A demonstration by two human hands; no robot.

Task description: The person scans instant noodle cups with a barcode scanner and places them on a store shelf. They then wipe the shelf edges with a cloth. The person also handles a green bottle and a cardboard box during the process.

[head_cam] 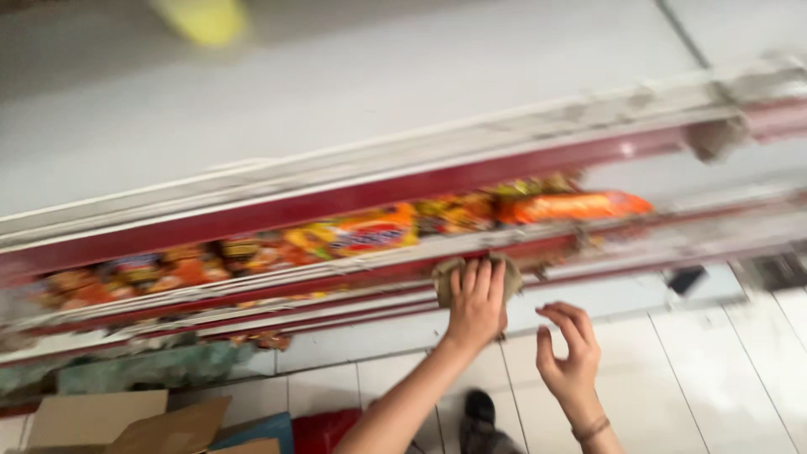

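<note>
My left hand [476, 298] presses a crumpled greyish-brown cloth [445, 282] flat against the front rail of a shelf [353, 261], fingers laid together over it, so the rag sits between my palm and the rail's edge. It looks to me soft, light and limp, something that bunches rather than slips; I would judge it best held with the whole palm and fingers spread over the wad. My right hand [572, 353] hangs just beside, below and to the right, fingers curled and apart, holding nothing. The rail is red with pale, scuffed, dusty trim, long and narrow. Behind it lies a row of orange and yellow snack packets [370, 231], blurred. Below is a white tiled floor [672, 370], with cardboard boxes [126, 424] at the lower left and my dark shoe [479, 412].
</note>
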